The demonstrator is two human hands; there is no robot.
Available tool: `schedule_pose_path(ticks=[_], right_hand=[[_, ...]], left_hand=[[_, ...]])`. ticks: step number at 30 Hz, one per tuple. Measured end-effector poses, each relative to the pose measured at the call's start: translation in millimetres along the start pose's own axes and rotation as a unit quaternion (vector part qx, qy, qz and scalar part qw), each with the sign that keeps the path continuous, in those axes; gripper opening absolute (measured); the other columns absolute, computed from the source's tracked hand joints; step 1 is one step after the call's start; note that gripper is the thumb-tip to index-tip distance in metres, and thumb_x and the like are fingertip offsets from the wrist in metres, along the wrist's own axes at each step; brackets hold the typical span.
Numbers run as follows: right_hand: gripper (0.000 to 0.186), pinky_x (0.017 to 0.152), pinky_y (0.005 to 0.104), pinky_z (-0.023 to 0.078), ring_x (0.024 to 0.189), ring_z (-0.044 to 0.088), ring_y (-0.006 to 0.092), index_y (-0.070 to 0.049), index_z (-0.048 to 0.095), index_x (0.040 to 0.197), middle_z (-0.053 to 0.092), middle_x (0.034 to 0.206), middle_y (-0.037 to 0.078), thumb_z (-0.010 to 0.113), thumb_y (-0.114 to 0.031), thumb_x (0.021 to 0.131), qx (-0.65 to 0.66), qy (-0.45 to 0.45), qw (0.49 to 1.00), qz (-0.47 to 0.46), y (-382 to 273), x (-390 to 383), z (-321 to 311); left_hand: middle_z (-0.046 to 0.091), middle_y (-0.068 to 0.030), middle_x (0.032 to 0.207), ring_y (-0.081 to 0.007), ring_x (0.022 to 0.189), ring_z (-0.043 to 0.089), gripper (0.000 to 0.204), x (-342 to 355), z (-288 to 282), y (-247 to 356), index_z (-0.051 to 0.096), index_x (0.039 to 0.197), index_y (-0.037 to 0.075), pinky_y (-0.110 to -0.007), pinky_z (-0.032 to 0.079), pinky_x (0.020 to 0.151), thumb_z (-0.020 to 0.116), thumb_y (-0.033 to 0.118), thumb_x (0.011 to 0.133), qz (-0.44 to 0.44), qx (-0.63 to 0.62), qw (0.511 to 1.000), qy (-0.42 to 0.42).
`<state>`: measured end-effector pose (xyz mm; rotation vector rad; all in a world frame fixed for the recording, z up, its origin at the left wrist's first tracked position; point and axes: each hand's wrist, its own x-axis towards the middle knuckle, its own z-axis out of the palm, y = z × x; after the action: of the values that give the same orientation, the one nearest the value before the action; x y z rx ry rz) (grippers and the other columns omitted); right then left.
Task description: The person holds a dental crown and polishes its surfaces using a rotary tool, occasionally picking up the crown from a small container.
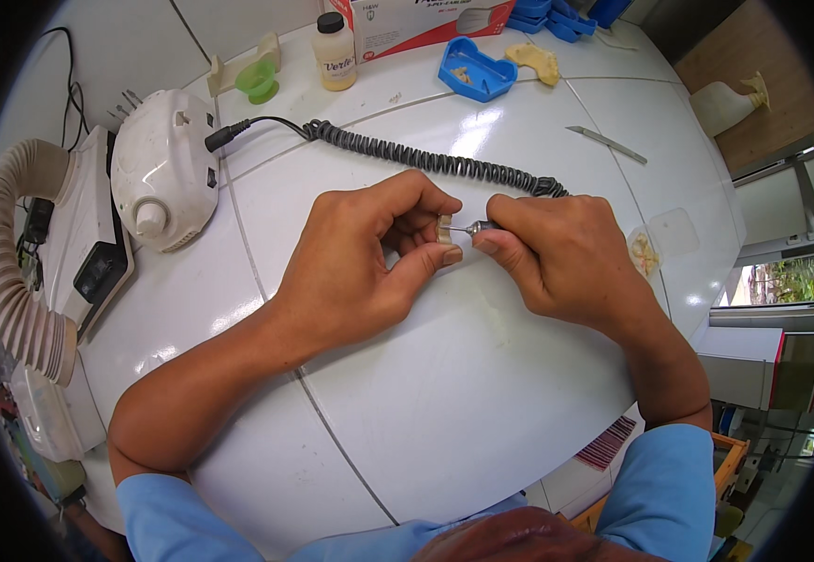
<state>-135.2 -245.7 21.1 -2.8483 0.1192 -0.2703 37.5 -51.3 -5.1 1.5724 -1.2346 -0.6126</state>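
Note:
Over the middle of the white tiled table, my left hand [346, 253] pinches a small cream-coloured piece [444, 230] between thumb and fingers. Its exact kind is too small to make out, and the fingers partly cover it. My right hand [571, 258] is closed around a rotary handpiece [483, 227], gripped close to its metal nose. The handpiece's thin bit [460, 229] points left and meets, or nearly meets, the piece. From behind the right hand a black coiled cord [425, 161] runs to a white control unit [165, 169] with a round knob.
A ribbed suction hose [15, 234] curves along the left. Toward the back stand a green cup [257, 82], a capped bottle [335, 54], a cardboard box [425, 33], a blue mould [478, 73] and a yellowish cast [533, 63]. A knife [607, 144] and a clear container [645, 253] lie right.

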Motion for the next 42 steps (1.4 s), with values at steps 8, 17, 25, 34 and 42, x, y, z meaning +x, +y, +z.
schedule_pose_path(ticks=[8,17,25,34,42], right_hand=[[0.034,0.058,0.0488,0.052,0.066,0.073,0.0352,-0.013,0.072,0.096,0.074,0.074,0.008,0.068,-0.042,0.114,-0.004,-0.002,1.0,0.007,-1.8,0.1,-0.5],[0.034,0.059,0.0489,0.053,0.068,0.074,0.0352,-0.012,0.072,0.095,0.075,0.075,0.008,0.068,-0.041,0.114,-0.004,-0.01,1.0,0.011,-1.9,0.4,-1.8],[0.037,0.058,0.0486,0.053,0.067,0.074,0.035,-0.012,0.073,0.094,0.076,0.076,0.008,0.068,-0.043,0.114,-0.009,-0.006,1.0,0.025,-3.4,0.1,-0.7],[0.037,0.058,0.0488,0.054,0.067,0.074,0.035,-0.012,0.073,0.094,0.076,0.076,0.008,0.068,-0.044,0.114,-0.016,-0.005,0.999,0.031,-4.5,-0.4,-1.1],[0.038,0.058,0.0496,0.053,0.067,0.073,0.0362,-0.012,0.072,0.093,0.076,0.075,0.009,0.068,-0.043,0.114,-0.009,-0.007,0.999,0.033,-6.0,0.4,-2.0]], left_hand=[[0.074,-0.006,0.091,-0.0113,0.085,0.069,0.028,0.3,-0.4,1.3,0.076,0.125,-0.007,-0.029,0.06,0.081,0.086,0.002,0.101,-0.006,-0.001,1.0,-0.002],[0.075,-0.0062,0.09,-0.0116,0.086,0.07,0.027,0.4,-0.1,0.4,0.076,0.124,-0.006,-0.03,0.061,0.082,0.086,0.002,0.1,-0.004,0.0,1.0,-0.001],[0.076,-0.0066,0.092,-0.0119,0.087,0.072,0.028,-0.2,-0.6,1.9,0.076,0.124,-0.007,-0.03,0.061,0.084,0.087,0.003,0.101,-0.011,0.0,1.0,-0.003],[0.076,-0.0064,0.093,-0.0119,0.087,0.072,0.028,0.8,0.0,1.5,0.075,0.125,-0.007,-0.029,0.061,0.084,0.087,0.003,0.101,-0.021,-0.006,1.0,-0.004],[0.076,-0.0063,0.093,-0.0118,0.088,0.072,0.028,0.9,0.1,1.0,0.075,0.124,-0.006,-0.03,0.061,0.084,0.086,0.002,0.101,-0.024,-0.003,1.0,-0.003]])
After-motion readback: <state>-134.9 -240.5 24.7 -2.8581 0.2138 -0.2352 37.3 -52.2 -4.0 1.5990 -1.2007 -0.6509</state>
